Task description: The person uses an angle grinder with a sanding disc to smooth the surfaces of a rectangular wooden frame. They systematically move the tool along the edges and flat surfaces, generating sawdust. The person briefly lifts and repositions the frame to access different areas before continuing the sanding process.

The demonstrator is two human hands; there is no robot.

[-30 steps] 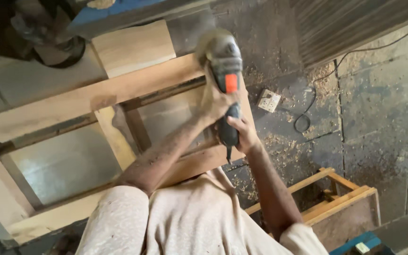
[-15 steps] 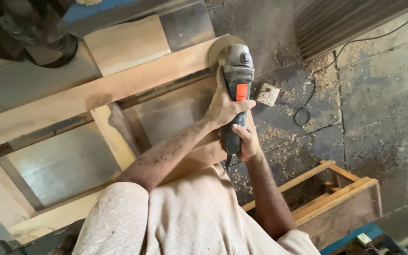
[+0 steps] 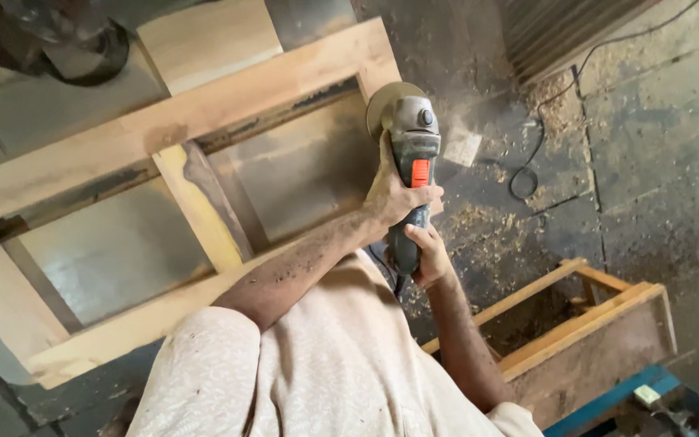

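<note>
Both hands are clamped on the grinder [image 3: 408,154]: the left hand [image 3: 391,193] wraps the body just below the orange switch, and the right hand [image 3: 426,252] closes its grip round the tail of the handle. Over the last second the sanding disc [image 3: 382,107] has come off the long top rail and round the corner of the wooden frame [image 3: 228,97], and now bears on the short end piece at the frame's right edge. Dust hangs about the wall socket [image 3: 463,147] on the shaving-strewn floor [image 3: 649,162].
</note>
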